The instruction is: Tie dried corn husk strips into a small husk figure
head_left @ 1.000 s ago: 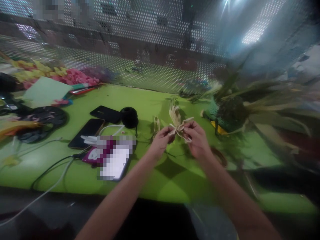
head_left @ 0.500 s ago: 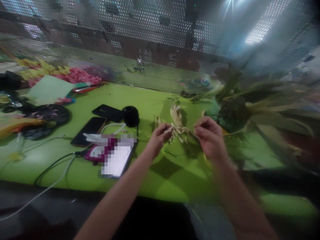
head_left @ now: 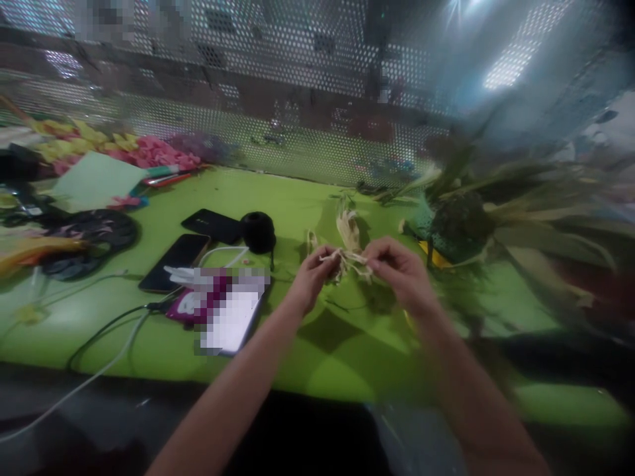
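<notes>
A pale bundle of dry, husk-like strips (head_left: 348, 228) is in front of me above the green table (head_left: 297, 205), its wider part pointing away from me. My left hand (head_left: 317, 274) pinches the strips at their near left side. From the right, my right hand (head_left: 399, 268) pinches the thin strip ends (head_left: 358, 259) between thumb and fingertips. The two hands are a short way apart, with loose ends hanging between them. Exactly how the strips join is too blurred to tell.
Left of my hands lie a black round object (head_left: 258, 231), two dark phones (head_left: 174, 261), a lit device (head_left: 233, 311) and a purple item (head_left: 191, 304) with cables. Pink and yellow flowers (head_left: 163, 152) are at the far left. Long-leaved plant material (head_left: 461, 221) spreads at the right.
My right hand has moved left toward my left hand, and its fingers are now on the strip ends. My left hand has stayed nearly in place with its hold.
</notes>
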Tool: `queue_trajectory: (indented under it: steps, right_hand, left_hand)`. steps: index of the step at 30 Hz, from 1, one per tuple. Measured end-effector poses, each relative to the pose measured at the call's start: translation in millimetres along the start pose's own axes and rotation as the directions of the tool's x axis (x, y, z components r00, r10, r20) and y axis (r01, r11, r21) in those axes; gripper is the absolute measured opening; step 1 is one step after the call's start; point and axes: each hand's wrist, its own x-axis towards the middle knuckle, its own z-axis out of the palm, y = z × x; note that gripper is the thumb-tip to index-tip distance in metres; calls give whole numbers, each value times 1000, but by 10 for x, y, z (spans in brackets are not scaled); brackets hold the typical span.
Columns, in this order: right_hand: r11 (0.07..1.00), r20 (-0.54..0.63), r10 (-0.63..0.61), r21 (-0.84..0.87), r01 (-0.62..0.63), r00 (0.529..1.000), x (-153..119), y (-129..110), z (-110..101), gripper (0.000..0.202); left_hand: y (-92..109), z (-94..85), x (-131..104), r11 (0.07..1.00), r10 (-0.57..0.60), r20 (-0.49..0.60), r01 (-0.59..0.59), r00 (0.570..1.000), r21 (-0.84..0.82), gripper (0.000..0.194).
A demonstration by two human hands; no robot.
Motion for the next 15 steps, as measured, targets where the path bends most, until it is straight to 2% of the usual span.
queue_trajectory:
  steps: [2, 3, 5, 7, 11, 15]
  right_hand:
    - [996, 98, 48, 75, -56, 994, 4, 2, -20, 31]
    - [994, 79, 71, 76, -77, 994, 11, 18, -17, 31]
    - [996, -54, 83, 26, -82, 995, 33, 68, 5, 18]
    - [995, -131, 16, -95, -29, 991, 57, 121, 30, 9]
    - [939, -32, -133, -323, 116, 991, 75, 166, 35, 8]
    - [895, 33, -149, -421, 149, 988, 47, 119, 15, 7]
  left_hand:
    - [-5, -2, -5, 1000, -12, 39, 12, 999, 12, 28]
    - [-10, -2, -9, 1000, -20, 59, 19, 998, 22, 28]
    - [-20, 0, -15, 998, -33, 91, 28, 995, 50, 27]
    - [-28, 3, -17, 995, -43, 103, 34, 994, 93, 25]
    - [-33, -1, -15, 988, -46, 121, 27, 992, 152, 21]
    - [-51, -15, -22, 986, -62, 126, 41, 990, 163, 15]
